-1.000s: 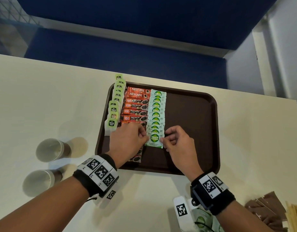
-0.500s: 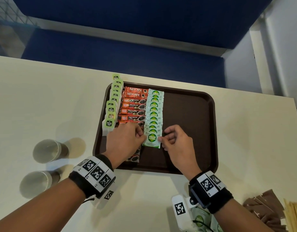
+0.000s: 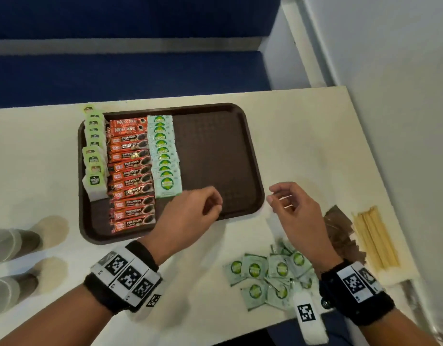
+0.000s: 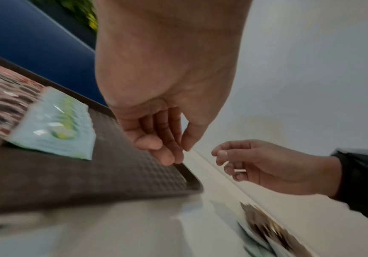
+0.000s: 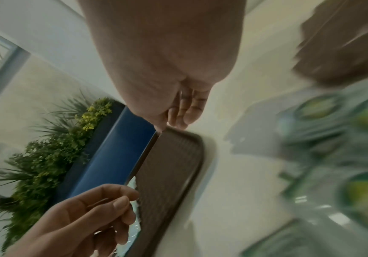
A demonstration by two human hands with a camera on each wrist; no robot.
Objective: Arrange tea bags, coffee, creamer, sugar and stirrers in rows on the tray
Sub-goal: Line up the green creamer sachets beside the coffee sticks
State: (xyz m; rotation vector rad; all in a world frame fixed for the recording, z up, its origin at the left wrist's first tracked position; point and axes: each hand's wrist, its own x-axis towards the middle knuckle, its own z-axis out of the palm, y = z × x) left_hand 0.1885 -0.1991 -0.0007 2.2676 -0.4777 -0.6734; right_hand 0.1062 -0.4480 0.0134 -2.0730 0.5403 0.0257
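Note:
The brown tray (image 3: 215,151) holds three rows at its left: tea bags (image 3: 94,156), red coffee sticks (image 3: 131,171) and green-and-white sachets (image 3: 165,156). The tray's right half is bare. My left hand (image 3: 213,203) hovers over the tray's near right part, its fingers loosely curled and holding nothing. My right hand (image 3: 282,198) hangs just past the tray's right rim above the table, also loosely curled and empty. In the left wrist view the sachet row (image 4: 55,128) lies left of my left hand (image 4: 178,153).
A loose pile of green sachets (image 3: 270,275) lies on the table by my right wrist. Brown packets (image 3: 340,231) and wooden stirrers (image 3: 375,238) sit further right, near the table's edge. Two paper cups (image 3: 15,243) lie at the left.
Both hands have let go of the front green sachet and moved right. The right hand is now off the tray. The head view has swung right, showing the loose supplies.

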